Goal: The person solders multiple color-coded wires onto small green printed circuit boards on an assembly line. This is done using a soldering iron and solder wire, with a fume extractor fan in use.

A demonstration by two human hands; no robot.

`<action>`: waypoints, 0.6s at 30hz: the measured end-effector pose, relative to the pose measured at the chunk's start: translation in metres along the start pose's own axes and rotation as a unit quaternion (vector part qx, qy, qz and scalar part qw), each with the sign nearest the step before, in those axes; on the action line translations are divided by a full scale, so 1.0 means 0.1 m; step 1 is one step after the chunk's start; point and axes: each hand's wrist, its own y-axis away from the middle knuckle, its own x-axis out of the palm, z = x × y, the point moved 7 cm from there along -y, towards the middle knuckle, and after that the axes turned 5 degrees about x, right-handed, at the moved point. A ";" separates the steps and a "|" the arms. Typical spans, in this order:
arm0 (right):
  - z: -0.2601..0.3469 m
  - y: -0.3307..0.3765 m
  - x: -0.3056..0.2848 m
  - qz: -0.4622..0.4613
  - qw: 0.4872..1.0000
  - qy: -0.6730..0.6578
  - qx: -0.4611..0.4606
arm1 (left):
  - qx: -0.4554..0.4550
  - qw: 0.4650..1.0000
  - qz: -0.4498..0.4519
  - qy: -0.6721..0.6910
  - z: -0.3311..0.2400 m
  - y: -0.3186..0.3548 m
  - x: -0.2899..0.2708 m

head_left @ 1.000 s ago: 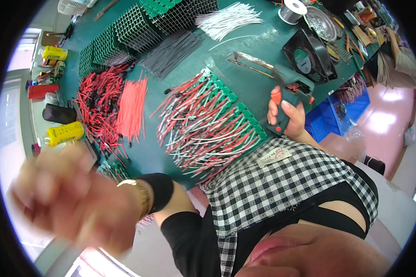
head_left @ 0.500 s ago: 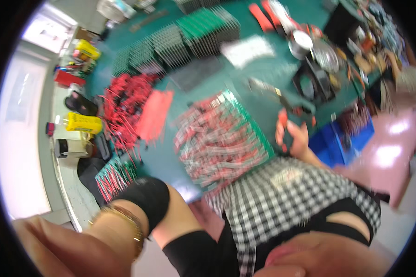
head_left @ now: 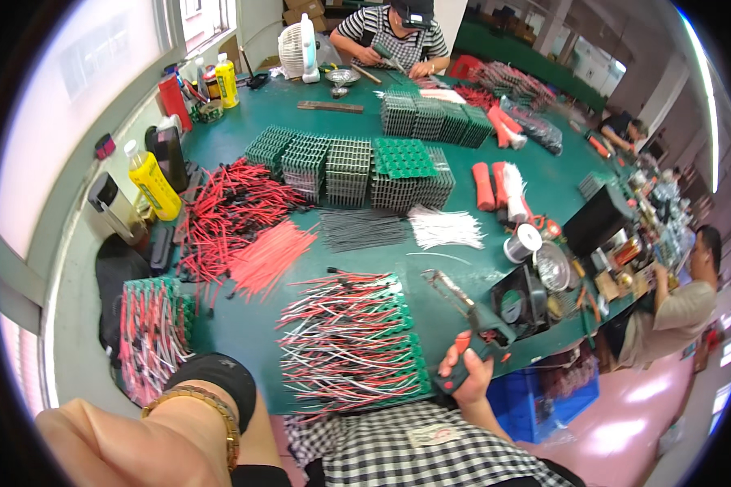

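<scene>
My right hand (head_left: 473, 380) is closed around the black-and-red handle of a soldering gun (head_left: 489, 326), its metal front end pointing up and to the left. Just left of it lies a green circuit board panel (head_left: 414, 365), with many red, white and black wires (head_left: 341, 341) spread across it. My left hand (head_left: 85, 442), with a gold bracelet at the wrist, is raised close at the lower left. Its fingers are out of sight. Beyond that wrist sits a smaller wired green board stack (head_left: 150, 333).
Red wires (head_left: 235, 211), red tubes (head_left: 272, 260), black strips (head_left: 361, 230) and white strips (head_left: 447, 227) lie behind the panel. Stacked green boards (head_left: 349, 170) stand farther back. A solder spool (head_left: 524, 241) and black holder (head_left: 518, 300) are at right. A co-worker (head_left: 394, 40) sits opposite.
The view has tilted up and steadied, bringing the co-worker opposite into sight. My right hand still grips the soldering gun beside the panel. The left hand stays raised at the lower left.
</scene>
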 end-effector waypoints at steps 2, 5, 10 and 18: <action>0.02 -0.01 0.03 0.018 1.000 -0.002 -0.014 | 0.018 1.000 0.000 -0.005 -0.05 0.00 0.05; 0.04 -0.02 0.05 0.034 0.998 0.044 -0.015 | 0.048 0.999 0.008 -0.017 -0.15 0.04 0.09; 0.05 0.00 0.06 0.048 0.998 0.039 -0.013 | 0.086 0.986 0.049 -0.133 -0.13 0.05 0.03; 0.04 0.01 -0.01 0.034 0.999 0.009 -0.030 | -0.358 0.602 0.245 -0.670 2.29 0.98 -1.83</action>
